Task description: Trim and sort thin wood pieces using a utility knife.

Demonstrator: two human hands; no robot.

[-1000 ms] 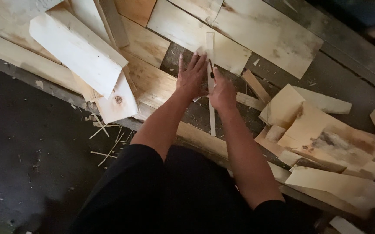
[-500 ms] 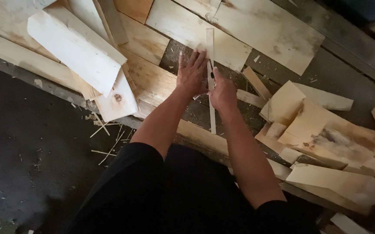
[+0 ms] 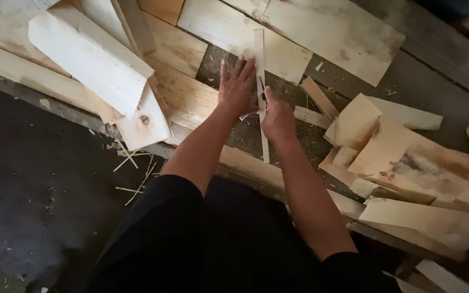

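Narrow wooden strip (image 3: 260, 81): a long, pale, straight slat lying roughly upright in my view, its far end resting on a pale veneer sheet (image 3: 245, 38) and its near end reaching down over the dark bench surface (image 3: 424, 92). My left hand (image 3: 236, 89) lies flat just beside the strip on its left side, fingers extended and spread, palm down and closed on nothing, pressing on the sheet and the bench. My right hand (image 3: 278, 119) sits on the strip's right edge at about mid-length, fingers curled tight around a small dark tool (image 3: 264, 97) held against the strip; most of the tool is hidden by the hand, so I cannot tell its kind.

Left of the hands, a thick pale board (image 3: 88, 65) lies tilted on top of a stack of thin sheets; one of these, a sheet with a dark knot (image 3: 145, 122), projects over the bench edge. Right of the hands, a heap of offcuts (image 3: 402, 163) lies in overlapping layers, some stained brown. Two short slats (image 3: 316, 103) lie between the right hand and that heap. Splinters (image 3: 131, 173) are scattered on the dark floor (image 3: 28, 190) below the bench edge. My black sleeves (image 3: 191, 244) fill the lower middle of the view.
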